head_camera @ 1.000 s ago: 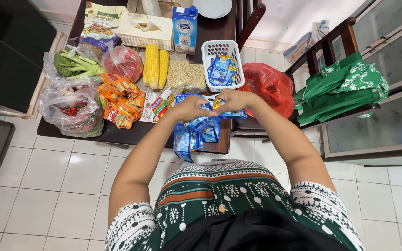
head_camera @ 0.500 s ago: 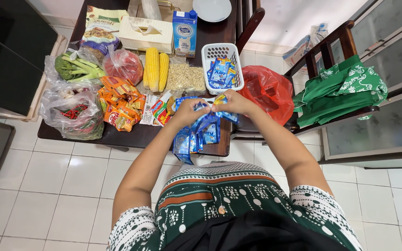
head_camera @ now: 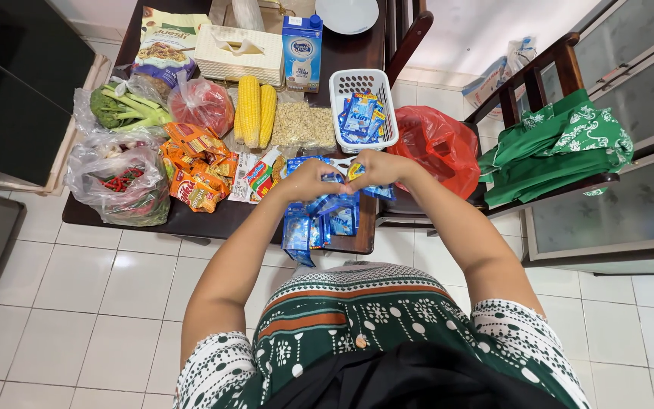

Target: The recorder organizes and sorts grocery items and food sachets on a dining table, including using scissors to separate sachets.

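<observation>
Your left hand (head_camera: 306, 180) and right hand (head_camera: 376, 167) both pinch a strip of blue sachets (head_camera: 325, 213) at the table's (head_camera: 191, 220) near edge, letting the rest hang, just below the white basket (head_camera: 362, 79).

The packets (head_camera: 325, 216) are blue. The basket (head_camera: 362, 82) is white. The corn (head_camera: 254, 110) is yellow. The bag (head_camera: 437, 144) is red. The tabletop (head_camera: 346, 49) is dark brown.

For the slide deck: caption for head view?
Both hands grip a strip of blue sachets beside a white basket.
</observation>
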